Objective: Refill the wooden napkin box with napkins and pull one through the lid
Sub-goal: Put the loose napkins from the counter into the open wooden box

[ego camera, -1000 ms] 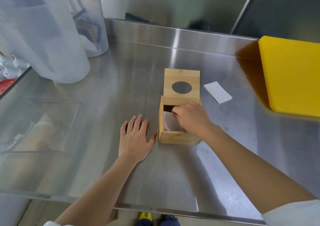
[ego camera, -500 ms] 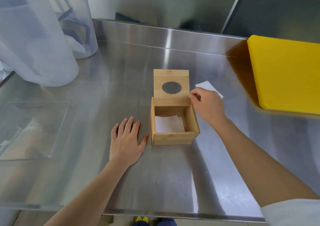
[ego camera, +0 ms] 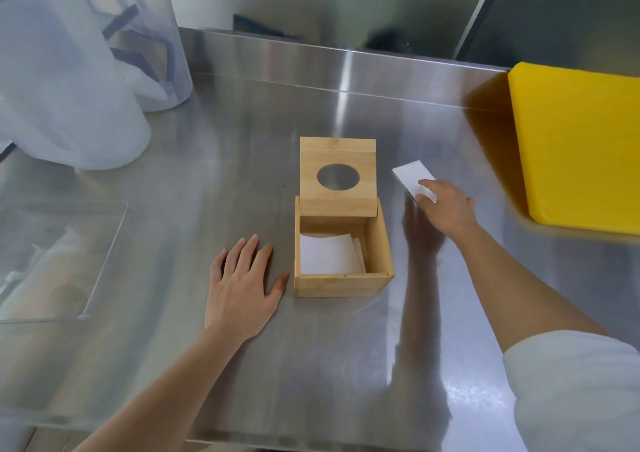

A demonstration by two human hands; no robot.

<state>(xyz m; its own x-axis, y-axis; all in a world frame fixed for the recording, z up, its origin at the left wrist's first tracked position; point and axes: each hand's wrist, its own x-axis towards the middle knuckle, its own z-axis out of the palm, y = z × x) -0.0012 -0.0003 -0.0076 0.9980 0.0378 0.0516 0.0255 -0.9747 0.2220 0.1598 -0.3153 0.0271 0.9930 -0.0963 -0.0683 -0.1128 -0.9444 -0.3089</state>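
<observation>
Both hands open: left hand [ego camera: 242, 287] flat beside box [ego camera: 343, 280]; right hand [ego camera: 446, 206] touching napkin [ego camera: 412, 176].

Napkin box [ego camera: 341, 283] light wood; napkins [ego camera: 327, 256] white; board [ego camera: 581, 147] yellow; counter [ego camera: 214, 174] silver.

my tabletop [ego camera: 207, 181]: shiny brushed steel | napkin box [ego camera: 341, 283]: matt pale wood | napkins [ego camera: 327, 256]: white paper | board [ego camera: 578, 147]: smooth yellow plastic
</observation>
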